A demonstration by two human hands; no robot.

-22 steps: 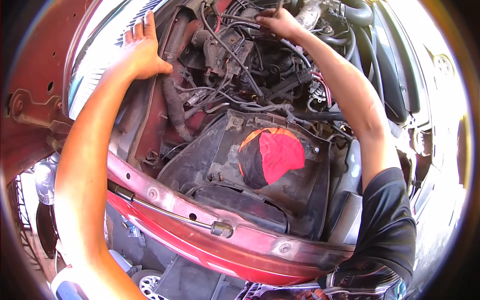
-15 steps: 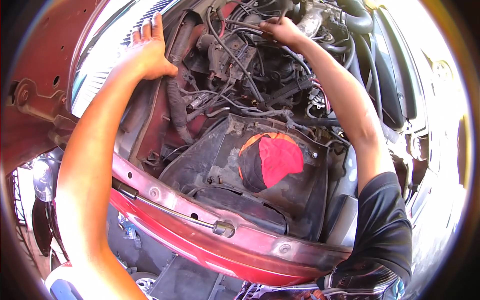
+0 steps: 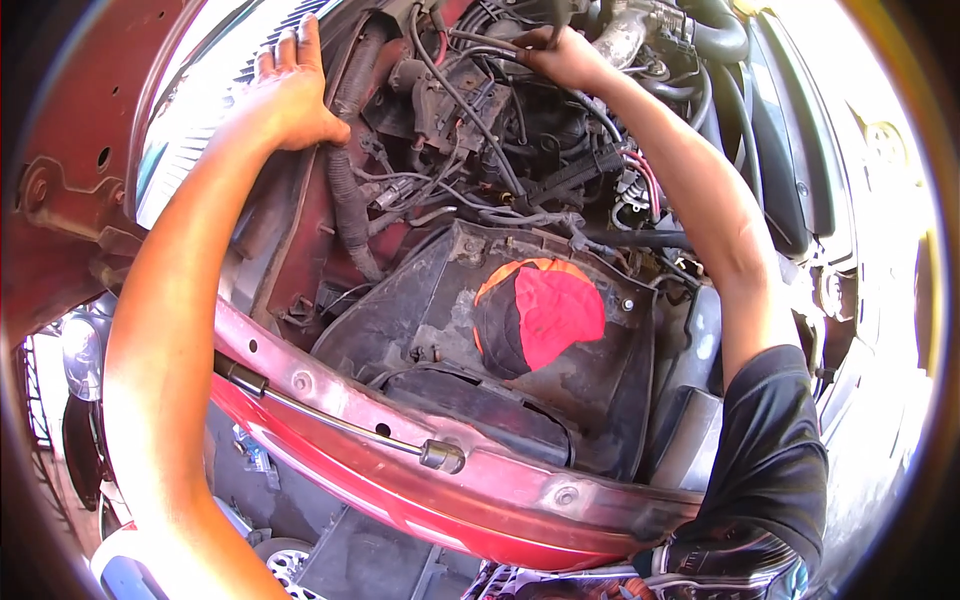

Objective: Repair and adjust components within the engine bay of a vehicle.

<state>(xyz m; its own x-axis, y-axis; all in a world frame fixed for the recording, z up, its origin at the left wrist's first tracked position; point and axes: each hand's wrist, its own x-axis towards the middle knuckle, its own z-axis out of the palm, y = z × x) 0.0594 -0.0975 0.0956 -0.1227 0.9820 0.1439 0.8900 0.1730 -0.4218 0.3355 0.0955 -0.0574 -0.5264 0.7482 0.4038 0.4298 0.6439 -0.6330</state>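
Left hand spread flat on dusty red fender edge. Right hand closed around black rubber hose deep among grimy engine parts; red-and-black cap below.

Glossy red painted metal, scuffed and dusty, is seen on the front panel at six o'clock. A thin bare metal prop rod is laid along it. The black plastic tray at the centre is matt, rough and grimy. A cap of red and black cloth is rested in it. Matt rubber hoses are gathered at twelve o'clock.
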